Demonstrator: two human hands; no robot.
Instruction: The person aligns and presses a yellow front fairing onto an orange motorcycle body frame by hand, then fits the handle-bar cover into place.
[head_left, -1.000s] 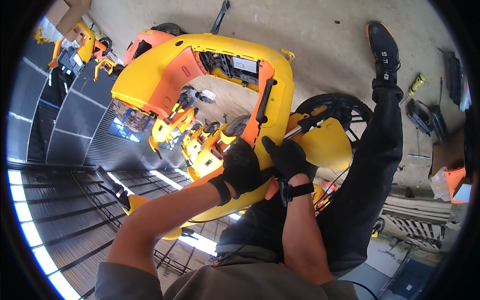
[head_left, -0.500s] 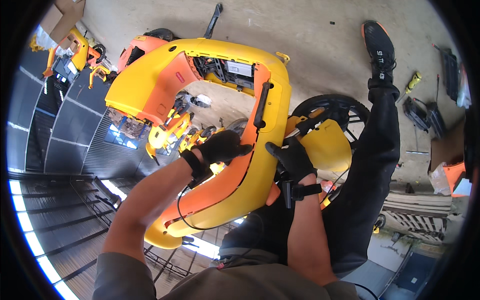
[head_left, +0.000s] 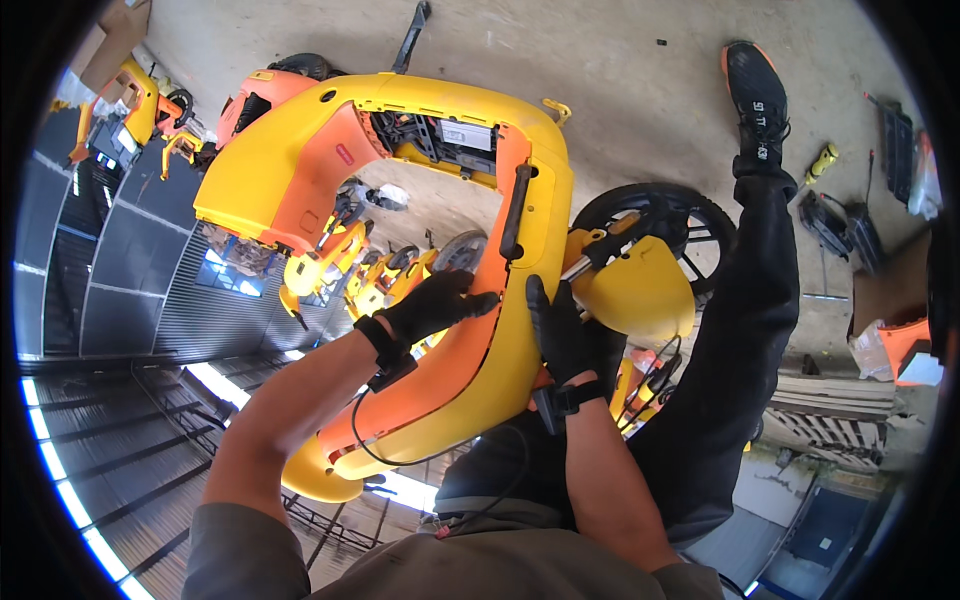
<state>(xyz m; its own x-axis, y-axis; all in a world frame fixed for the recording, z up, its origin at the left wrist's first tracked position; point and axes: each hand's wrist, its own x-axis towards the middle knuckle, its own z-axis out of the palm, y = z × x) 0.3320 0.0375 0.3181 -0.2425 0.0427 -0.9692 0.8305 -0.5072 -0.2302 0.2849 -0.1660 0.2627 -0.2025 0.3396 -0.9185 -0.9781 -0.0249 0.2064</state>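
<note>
A yellow and orange scooter body (head_left: 545,230) stands in front of me. My left hand (head_left: 435,308), in a black glove, reaches over the orange inner panel (head_left: 440,372), and its fingertips touch the panel near the seam with the yellow cover. Against the yellow cover's right side rests my right hand (head_left: 562,330), also gloved, with its fingers stretched out. Neither hand shows anything held. Above them a black handle-like bar (head_left: 517,212) is fixed to the body. Farther off, an open compartment (head_left: 450,140) shows dark parts and a pale label.
The front wheel (head_left: 700,225) and yellow fender (head_left: 640,290) are at the right, beside my leg. A yellow-handled screwdriver (head_left: 822,162) and black parts (head_left: 840,228) lie on the concrete floor. Other yellow scooters (head_left: 325,262) stand at the left. A thin cable loops below my left wrist.
My right hand has straightened its fingers and shifted slightly left along the yellow cover. My left hand has stayed at the seam, its fingers spreading a little. The view has shifted slightly.
</note>
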